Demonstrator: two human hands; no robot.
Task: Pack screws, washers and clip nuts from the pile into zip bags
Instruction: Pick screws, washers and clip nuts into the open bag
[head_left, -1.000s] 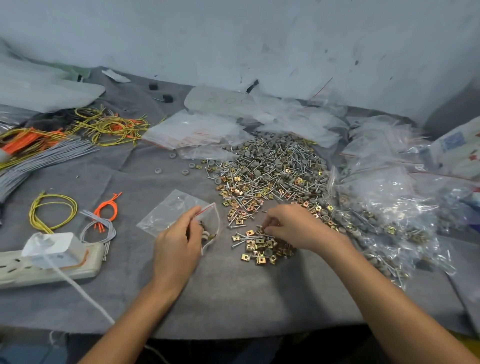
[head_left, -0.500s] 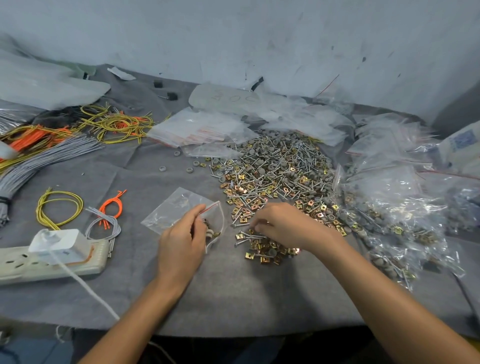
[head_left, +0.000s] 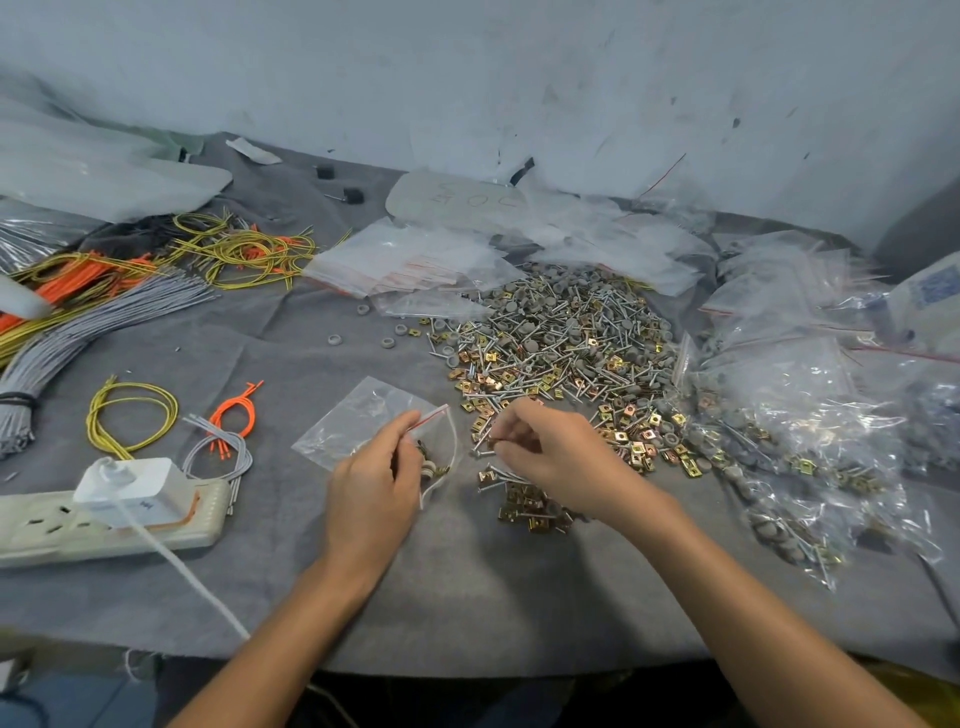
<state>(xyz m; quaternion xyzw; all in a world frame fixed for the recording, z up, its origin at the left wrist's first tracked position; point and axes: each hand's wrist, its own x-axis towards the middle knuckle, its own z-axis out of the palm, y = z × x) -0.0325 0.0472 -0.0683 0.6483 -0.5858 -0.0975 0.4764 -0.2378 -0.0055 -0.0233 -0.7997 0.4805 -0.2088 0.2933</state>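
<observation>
- Zip bag (head_left: 363, 421), small, clear plastic, red seal strip: flat on grey felt table cover (head_left: 467, 597), just left of the loose hardware, mouth turned toward the right hand.
- Left hand (head_left: 371, 488): pinches the upper lip of the zip bag between thumb and forefinger, propping the mouth open. Same grip and same spot as a second ago.
- Inside, near the mouth: a few grey washers and brass pieces (head_left: 430, 467) already loaded; count not readable.
- Right hand (head_left: 550, 457): a second ago low on the small cluster of brass square clip nuts (head_left: 530, 509), sorting. Now lifted clear of it, fingers curled, fingertips closed on what looks like a silver screw (head_left: 483, 446). Anything else in the pinch too small to tell.
- Reads as pick finished, transfer begun: pinch now between cluster and bag mouth, not yet over it.
- Main pile of silver screws, grey round washers and brass clip nuts (head_left: 561, 332): behind the right hand, still large. Filled clear bags (head_left: 810, 431) heaped to its right.
- Judgement: one set part-way loaded. Next calls for a short carry left and a release inside the lip. Risk: long screw snagging the lip or piercing the thin film.
</observation>
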